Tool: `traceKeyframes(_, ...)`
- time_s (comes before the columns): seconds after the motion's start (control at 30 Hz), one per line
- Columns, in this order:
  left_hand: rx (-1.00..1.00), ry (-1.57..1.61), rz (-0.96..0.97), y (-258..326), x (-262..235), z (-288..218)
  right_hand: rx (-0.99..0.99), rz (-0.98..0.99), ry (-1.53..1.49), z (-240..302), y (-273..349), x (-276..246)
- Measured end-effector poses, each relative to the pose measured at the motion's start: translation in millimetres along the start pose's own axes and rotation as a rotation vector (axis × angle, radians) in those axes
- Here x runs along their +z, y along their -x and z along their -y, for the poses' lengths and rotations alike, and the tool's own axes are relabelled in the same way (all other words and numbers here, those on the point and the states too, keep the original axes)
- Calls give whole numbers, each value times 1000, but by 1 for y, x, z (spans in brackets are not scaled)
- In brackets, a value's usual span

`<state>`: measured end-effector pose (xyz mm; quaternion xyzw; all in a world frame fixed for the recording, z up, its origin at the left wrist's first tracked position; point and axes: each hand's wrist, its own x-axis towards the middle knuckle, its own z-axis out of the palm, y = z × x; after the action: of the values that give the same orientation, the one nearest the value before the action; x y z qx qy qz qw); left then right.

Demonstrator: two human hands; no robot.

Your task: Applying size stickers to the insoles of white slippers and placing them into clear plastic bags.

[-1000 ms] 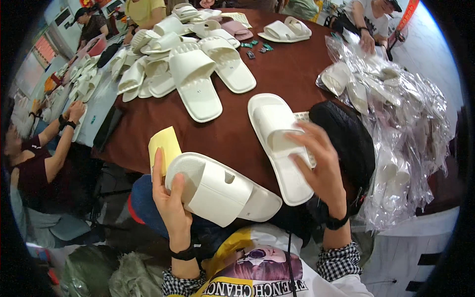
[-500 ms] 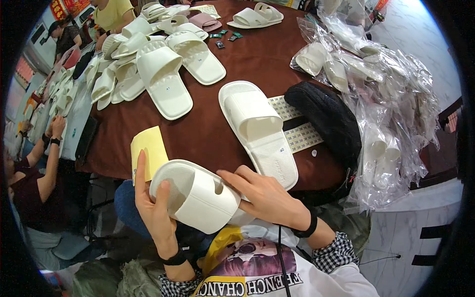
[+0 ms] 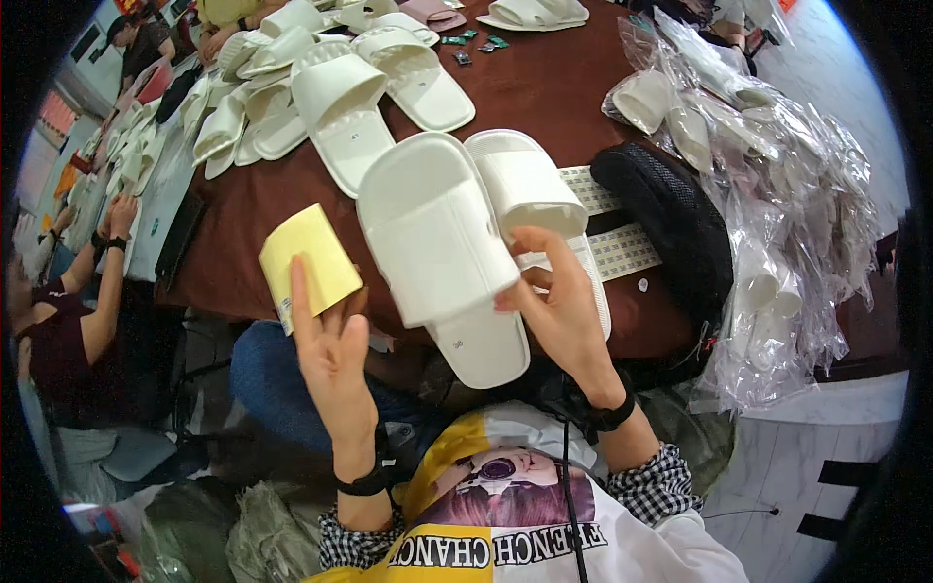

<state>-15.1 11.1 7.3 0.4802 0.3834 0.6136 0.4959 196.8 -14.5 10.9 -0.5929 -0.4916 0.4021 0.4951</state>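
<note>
The white slipper [image 3: 439,248] sits between my two hands, lifted above the near edge of the brown table [image 3: 544,92], its strap end pointing away from me and its heel end toward my chest.

Far to my left, another person's forearms [image 3: 102,243] reach over a pale bench. Nearer in, a loose pile of white slippers [image 3: 243,107] covers the far left part of the table.

My left hand [image 3: 330,355] is raised with the fingers open and straight. It carries a yellow card [image 3: 309,260], which lies across my fingertips; I cannot tell whether my thumb pins it from behind. The card is just beside the slipper's left edge.

My right hand [image 3: 564,311] has the slipper. My thumb presses on its right edge, the other fingers [image 3: 554,255] curl up behind it, and so the hand is clamped on the slipper's side.

A second white slipper [image 3: 530,189] lies flat on the table just behind the held one, partly hidden by it and by my right hand. Under it run two pale strips of small labels [image 3: 622,248]. Right of those lies a black mesh pouch [image 3: 671,223], and beyond it a heap of clear plastic bags [image 3: 777,214] with slippers inside, which spills over the table's right edge.
</note>
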Motion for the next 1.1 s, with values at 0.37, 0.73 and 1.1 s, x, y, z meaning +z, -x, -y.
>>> traceKeyframes(0.37, -27, -272, 280, 7, -5, 29, -315, -265, 626, -8, 33, -28)
traceKeyframes(0.73, -372, -653, 403, 14, 16, -8, -207, -246, 834, -40, 56, -41)
traceKeyframes(1.1, -158, -584, 266, 9, 0, 18, -282, -292, 725, -28, 48, -38)
